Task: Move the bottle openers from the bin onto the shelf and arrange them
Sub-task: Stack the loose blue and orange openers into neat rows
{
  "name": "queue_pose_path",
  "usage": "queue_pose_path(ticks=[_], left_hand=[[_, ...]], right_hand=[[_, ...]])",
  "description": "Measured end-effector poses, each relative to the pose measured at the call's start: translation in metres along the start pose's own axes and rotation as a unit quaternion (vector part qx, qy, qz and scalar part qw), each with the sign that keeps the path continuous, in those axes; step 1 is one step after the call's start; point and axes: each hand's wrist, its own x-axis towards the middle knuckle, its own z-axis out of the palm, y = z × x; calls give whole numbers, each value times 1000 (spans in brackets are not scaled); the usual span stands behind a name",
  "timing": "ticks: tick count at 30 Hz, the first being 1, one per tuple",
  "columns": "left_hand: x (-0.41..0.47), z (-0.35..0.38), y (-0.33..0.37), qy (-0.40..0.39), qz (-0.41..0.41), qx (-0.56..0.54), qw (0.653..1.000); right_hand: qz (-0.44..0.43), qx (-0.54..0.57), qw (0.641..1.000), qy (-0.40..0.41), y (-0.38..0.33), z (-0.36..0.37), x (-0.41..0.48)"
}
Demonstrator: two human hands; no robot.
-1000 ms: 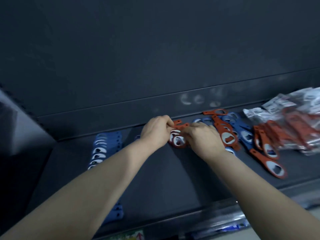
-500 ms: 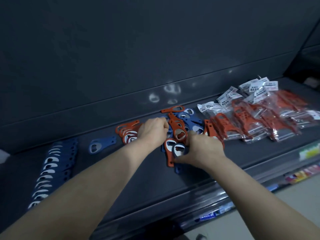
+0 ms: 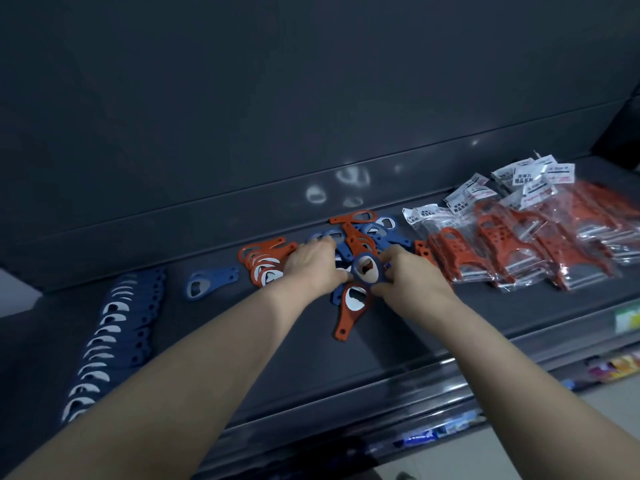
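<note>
shelf (image 3: 398, 344) contents, left to right:
- left end: blue row (image 3: 114, 327), many blue openers overlapped flat, running from the front-left corner toward the back edge
- just right of the row's back end: single blue opener (image 3: 211, 282), flat, ring end toward the front, apart from its neighbours
- next: orange stack (image 3: 263, 261), fanned, handles pointing to the back edge; its right side is under the left hand (image 3: 311, 268)
- left hand: palm down, fingers curled, tips on the left rim of the held blue opener (image 3: 358, 259), narrow pinch
- held blue opener: mid-shelf between the two hands, ring tilted up toward camera, handle hidden behind the right hand
- directly in front of it: orange opener (image 3: 346, 323), flat on the shelf, ring under the held one, handle aimed at the front edge
- behind the hands, near the back edge: mixed pile (image 3: 360, 233) of blue and orange openers, crossed and unsorted
- right hand (image 3: 415, 282): thumb and fingers curled on the ring's right rim, gripping it
- right end: bagged orange tools (image 3: 512, 244), clear packs with white labels, overlapping; type not readable
- front edge, right corner: price strip (image 3: 627, 318), text blurred
</note>
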Motion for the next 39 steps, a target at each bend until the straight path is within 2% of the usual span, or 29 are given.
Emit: queue_pose_path(ticks=[3,6,10,15,17,20,22,27,31,35,39], left_hand=[[4,-7,6,-11,-51,-52,997],[-2,-15,-8,14,-89,-162,983],[-29,-29,-61,26,-156,-330,931],[-73,-48,-142,66,-186,-423,884],[-84,-48,-166,78,-185,-404,893],[-87,-40,-190,61,-136,-219,964],[-83,-34,-200,47,-95,-129,986],[-63,-30,-214,93,-70,-72,991],[-54,-26,-225,116,-58,-120,984],[-56,-32,-239,190,-75,-142,969],[-56,-39,-238,194,-65,-148,968]], right_hand=[[-7,7,1000,8,-4,2,3],[-28,15,999,-5,-13,11,8],[-82,10,996,-38,-48,24,14],[-148,-24,986,-78,-106,51,11],[-166,-43,981,-92,-124,60,10],[-187,-66,973,-120,-141,71,9],[-201,-79,968,-128,-148,77,9],[-222,-93,965,-108,-164,91,14],[-246,-113,960,-69,-175,103,20],[-261,-125,957,-31,-191,116,32],[-262,-166,951,9,-200,121,35]])
